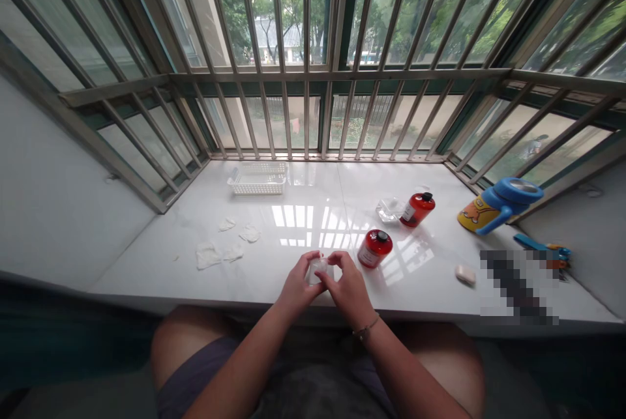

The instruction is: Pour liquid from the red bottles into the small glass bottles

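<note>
White marble sill [161,256], barred window [306,113] ahead, L hand [297,285], R hand [348,288], both grasping clear plastic piece [317,270] (shape unclear)

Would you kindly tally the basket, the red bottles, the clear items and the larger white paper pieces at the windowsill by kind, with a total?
White perforated plastic basket: 1
Red cylindrical bottles: 2
Clear glass dish: 1
Small clear cup: 1
Crumpled white paper pieces: 4
Total: 9
</note>
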`<state>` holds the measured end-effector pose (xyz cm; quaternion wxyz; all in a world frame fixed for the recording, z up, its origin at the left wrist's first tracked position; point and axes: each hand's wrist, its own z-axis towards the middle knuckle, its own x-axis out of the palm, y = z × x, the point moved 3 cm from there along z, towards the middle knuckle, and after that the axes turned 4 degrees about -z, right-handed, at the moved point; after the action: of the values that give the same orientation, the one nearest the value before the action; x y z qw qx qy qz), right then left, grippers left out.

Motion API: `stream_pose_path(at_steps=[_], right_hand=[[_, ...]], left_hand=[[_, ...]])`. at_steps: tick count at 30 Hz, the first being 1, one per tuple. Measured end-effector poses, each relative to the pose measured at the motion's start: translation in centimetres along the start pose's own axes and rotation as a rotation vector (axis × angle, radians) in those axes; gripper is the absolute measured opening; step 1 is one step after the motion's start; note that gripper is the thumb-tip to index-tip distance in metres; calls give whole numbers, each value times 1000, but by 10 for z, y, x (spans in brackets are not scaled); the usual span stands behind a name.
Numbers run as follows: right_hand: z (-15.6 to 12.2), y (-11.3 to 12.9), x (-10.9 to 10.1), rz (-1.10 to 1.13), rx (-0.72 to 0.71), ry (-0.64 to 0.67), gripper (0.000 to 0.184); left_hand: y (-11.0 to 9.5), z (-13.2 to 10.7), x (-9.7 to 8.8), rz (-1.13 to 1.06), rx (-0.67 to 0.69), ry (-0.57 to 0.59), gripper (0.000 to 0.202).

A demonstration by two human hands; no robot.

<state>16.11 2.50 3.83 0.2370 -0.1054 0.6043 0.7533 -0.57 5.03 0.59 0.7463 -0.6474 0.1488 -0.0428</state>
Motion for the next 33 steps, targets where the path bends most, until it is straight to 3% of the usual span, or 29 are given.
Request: stream_pose_path(at_steps=[7,13,17,23,29,33], right_hand=[[10,-14,-7,157,-8,239,31],[8,-15,-8,77,30,75,47],[-1,-15,-10,20,-18,14,54],[-19,-16,-8,147,-39,204,57],[-23,-15,-15,111,-16,60,39],[-23,-8,-10,139,-59,134,48]], left_hand=[[-6,0,0,-13,3,9,68],[-3,0,-2,-13,-8,8,70],[-1,0,-2,-17,14,25,70],[3,0,-1,-70,16,25,77],[4,0,-2,-51,9,23,72],[5,0,-2,-58,29,20,72]])
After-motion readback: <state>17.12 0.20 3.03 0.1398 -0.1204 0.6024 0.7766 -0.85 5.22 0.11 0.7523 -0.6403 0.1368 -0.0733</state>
